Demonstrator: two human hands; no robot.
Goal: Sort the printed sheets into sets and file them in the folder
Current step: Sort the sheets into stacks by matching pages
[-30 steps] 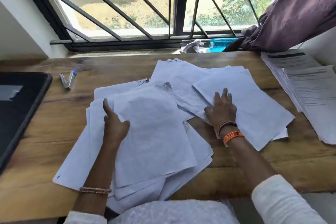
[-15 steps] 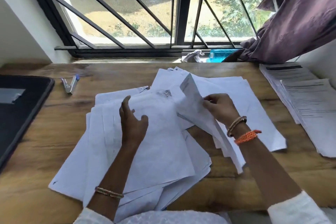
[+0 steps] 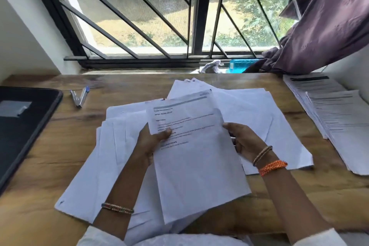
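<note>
I hold a printed sheet face up above the desk, with a second sheet just behind it. My left hand grips its left edge, thumb on the printed side. My right hand grips its right edge. Below lies a loose spread of blank-side-up sheets, with more fanned out to the right. A sorted stack of printed sheets lies at the desk's right end. The dark folder lies at the left edge.
A stapler with a blue tip lies on the wooden desk between folder and papers. A barred window runs along the back. A purple curtain hangs at the right, over a blue object on the sill.
My right hand lifted a sheet from the right pile and turned it over. My left hand left the middle pile and took its left edge; the printed side faces me now.
</note>
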